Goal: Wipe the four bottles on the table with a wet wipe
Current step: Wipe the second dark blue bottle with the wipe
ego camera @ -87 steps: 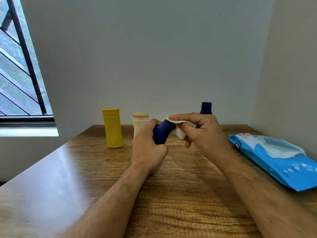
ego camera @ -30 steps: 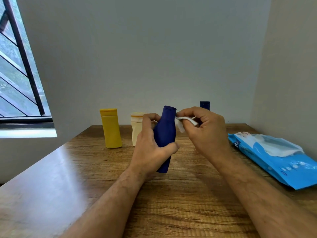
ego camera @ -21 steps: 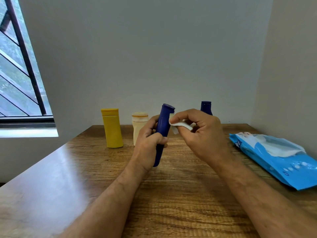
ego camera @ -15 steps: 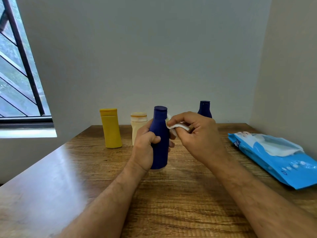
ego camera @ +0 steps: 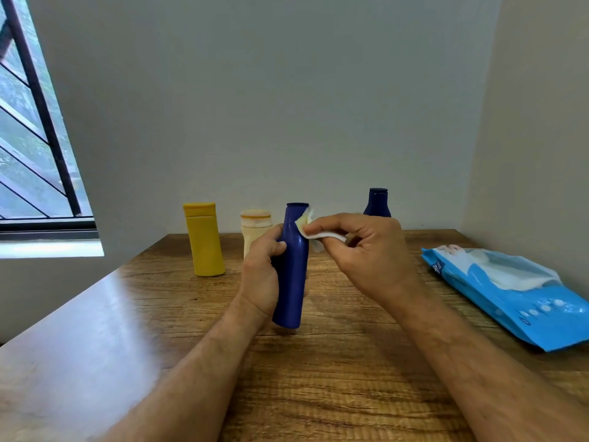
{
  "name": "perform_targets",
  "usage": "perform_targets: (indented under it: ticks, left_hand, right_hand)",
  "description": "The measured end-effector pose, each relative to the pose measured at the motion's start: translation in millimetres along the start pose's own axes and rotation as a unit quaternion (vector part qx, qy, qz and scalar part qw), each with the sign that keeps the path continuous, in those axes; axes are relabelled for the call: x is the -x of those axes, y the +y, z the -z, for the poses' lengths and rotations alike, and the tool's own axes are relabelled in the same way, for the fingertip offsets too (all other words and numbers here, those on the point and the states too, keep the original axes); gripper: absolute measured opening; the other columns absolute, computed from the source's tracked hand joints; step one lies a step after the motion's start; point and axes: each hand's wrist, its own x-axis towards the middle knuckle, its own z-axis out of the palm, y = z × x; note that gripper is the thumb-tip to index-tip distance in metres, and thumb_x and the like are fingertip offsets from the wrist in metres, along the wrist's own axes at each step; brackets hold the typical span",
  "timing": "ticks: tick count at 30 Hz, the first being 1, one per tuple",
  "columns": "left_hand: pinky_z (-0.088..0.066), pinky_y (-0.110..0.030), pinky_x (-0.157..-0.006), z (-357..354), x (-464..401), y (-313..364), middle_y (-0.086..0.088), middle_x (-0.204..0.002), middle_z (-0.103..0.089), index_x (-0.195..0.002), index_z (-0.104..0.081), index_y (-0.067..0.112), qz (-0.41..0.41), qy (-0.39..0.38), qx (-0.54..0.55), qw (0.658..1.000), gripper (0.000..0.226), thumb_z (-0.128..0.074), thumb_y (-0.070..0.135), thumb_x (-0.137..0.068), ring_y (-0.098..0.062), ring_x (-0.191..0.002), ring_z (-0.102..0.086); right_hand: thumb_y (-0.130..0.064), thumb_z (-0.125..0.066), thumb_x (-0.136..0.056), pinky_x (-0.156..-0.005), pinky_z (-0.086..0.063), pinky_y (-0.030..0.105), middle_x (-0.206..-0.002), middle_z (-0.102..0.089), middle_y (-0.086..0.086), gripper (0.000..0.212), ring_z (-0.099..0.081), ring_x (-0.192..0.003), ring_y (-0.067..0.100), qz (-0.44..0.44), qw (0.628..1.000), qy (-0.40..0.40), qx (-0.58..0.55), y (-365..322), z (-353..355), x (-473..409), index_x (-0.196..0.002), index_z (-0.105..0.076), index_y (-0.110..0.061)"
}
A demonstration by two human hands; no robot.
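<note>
Left hand: the left hand (ego camera: 264, 275) is wrapped round the middle of the blue bottle (ego camera: 291, 269), thumb on the near side, holding it upright with its base just above or barely on the table (ego camera: 334, 378); which of the two I cannot tell
Right hand: the right hand (ego camera: 366, 253) pinches a folded white wipe (ego camera: 314, 236) between thumb and curled fingers, pressing it against the bottle's neck just below the cap
Yellow bottle: the yellow bottle (ego camera: 204, 239) stands upright at the far left of the row near the wall
Cream bottle: the cream bottle (ego camera: 255, 228) stands just right of the yellow one, partly hidden by the left hand
Dark bottle: the dark bottle (ego camera: 377, 202) stands behind the right hand; only its top shows
Wipe pack: the blue pack (ego camera: 510, 295) lies flat at the table's right edge by the side wall, a white sheet showing at its opening
Window: the window (ego camera: 32, 138) with dark bars is at far left
</note>
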Motion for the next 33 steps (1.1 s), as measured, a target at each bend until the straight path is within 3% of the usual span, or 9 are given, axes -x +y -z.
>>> perform_targets:
  ticks: [5, 11, 16, 19, 22, 24, 27, 30, 33]
  left_hand:
    - [-0.044, -0.027, -0.045, 0, 1, 0, -0.011, -0.075, -0.055, -0.111, -0.055, 0.009, 0.027, -0.051, 0.039, 0.998, 0.042, -0.050, 0.032, -0.075, -0.022, -0.056, -0.050]
    - [-0.054, -0.031, -0.051, -2, -6, 6, -0.010, -0.101, -0.064, -0.119, -0.047, 0.018, 0.030, 0.037, 0.084, 0.995, 0.054, -0.077, 0.020, -0.074, -0.018, -0.069, -0.065]
    - [-0.057, -0.033, -0.068, -10, -6, 4, -0.009, -0.100, -0.071, -0.095, -0.070, 0.017, 0.019, 0.011, 0.082, 0.996, 0.017, -0.065, 0.028, -0.084, -0.028, -0.090, -0.065]
    - [-0.061, -0.032, -0.071, -6, -5, 1, -0.014, -0.104, -0.075, -0.098, -0.075, 0.011, 0.026, 0.021, 0.096, 0.995, 0.024, -0.052, 0.015, -0.094, -0.032, -0.094, -0.072]
    - [-0.061, -0.026, -0.067, -1, -4, 0, -0.020, -0.110, -0.073, -0.114, -0.067, 0.004, 0.045, -0.031, 0.118, 0.992, 0.050, -0.032, -0.012, -0.082, -0.037, -0.098, -0.072]
    - [-0.059, -0.025, -0.070, -2, -4, -1, -0.012, -0.116, -0.073, -0.122, -0.065, 0.013, 0.012, -0.062, 0.054, 0.997, 0.056, -0.042, -0.013, -0.079, -0.029, -0.101, -0.072]
    - [-0.056, -0.026, -0.065, -6, -4, -2, 0.004, -0.106, -0.073, -0.117, -0.068, 0.029, -0.062, -0.032, -0.104, 0.992, 0.038, -0.074, 0.010, -0.085, -0.013, -0.088, -0.067]
    - [-0.046, -0.013, -0.064, -6, -4, -1, 0.017, -0.092, -0.069, -0.111, -0.066, 0.037, -0.137, 0.045, -0.210, 0.967, 0.032, -0.077, 0.022, -0.085, 0.006, -0.071, -0.057]
    - [-0.037, -0.006, -0.066, -2, -6, 1, 0.008, -0.099, -0.065, -0.099, -0.063, 0.038, -0.158, 0.089, -0.325, 0.928, 0.025, -0.078, 0.042, -0.079, 0.009, -0.076, -0.053]
  right_hand:
    - [-0.009, -0.065, -0.091, -0.048, -0.044, 0.012, -0.085, -0.073, -0.019, 0.025, -0.058, -0.054, 0.008, -0.043, 0.999, 0.007, 0.008, 6, -2, -2, -0.098, -0.076, -0.030]
    - [-0.004, -0.067, -0.088, -0.071, -0.047, 0.007, -0.093, -0.070, -0.020, 0.026, -0.065, -0.085, -0.002, -0.002, 0.996, 0.078, 0.042, 8, 2, -3, -0.099, -0.075, -0.027]
    - [0.001, -0.063, -0.086, -0.078, -0.045, 0.005, -0.097, -0.069, -0.010, 0.033, -0.063, -0.088, -0.001, 0.051, 0.993, 0.024, 0.100, 11, 3, -3, -0.102, -0.077, -0.024]
    - [-0.004, -0.063, -0.089, -0.080, -0.045, 0.004, -0.097, -0.067, -0.013, 0.030, -0.061, -0.091, -0.003, -0.010, 0.993, 0.022, 0.112, 15, 2, -5, -0.103, -0.076, -0.027]
    - [-0.007, -0.064, -0.090, -0.075, -0.046, 0.006, -0.100, -0.068, -0.015, 0.029, -0.060, -0.092, -0.004, -0.078, 0.992, 0.038, 0.091, 17, 2, -6, -0.106, -0.074, -0.028]
    - [-0.011, -0.065, -0.091, -0.067, -0.043, 0.002, -0.102, -0.068, -0.016, 0.027, -0.059, -0.090, -0.007, -0.102, 0.991, 0.049, 0.077, 18, 2, -6, -0.108, -0.073, -0.030]
    - [-0.014, -0.067, -0.091, -0.068, -0.046, 0.008, -0.103, -0.070, -0.016, 0.025, -0.062, -0.086, -0.003, -0.109, 0.992, 0.042, 0.050, 18, 0, -7, -0.110, -0.072, -0.030]
    - [-0.015, -0.066, -0.092, -0.069, -0.054, 0.015, -0.098, -0.068, -0.022, 0.025, -0.065, -0.086, -0.002, -0.098, 0.994, 0.050, 0.029, 16, -1, -6, -0.113, -0.071, -0.028]
    - [-0.015, -0.067, -0.091, -0.070, -0.054, 0.011, -0.099, -0.071, -0.018, 0.024, -0.066, -0.086, -0.002, -0.086, 0.992, 0.093, 0.007, 14, 1, -7, -0.113, -0.073, -0.025]
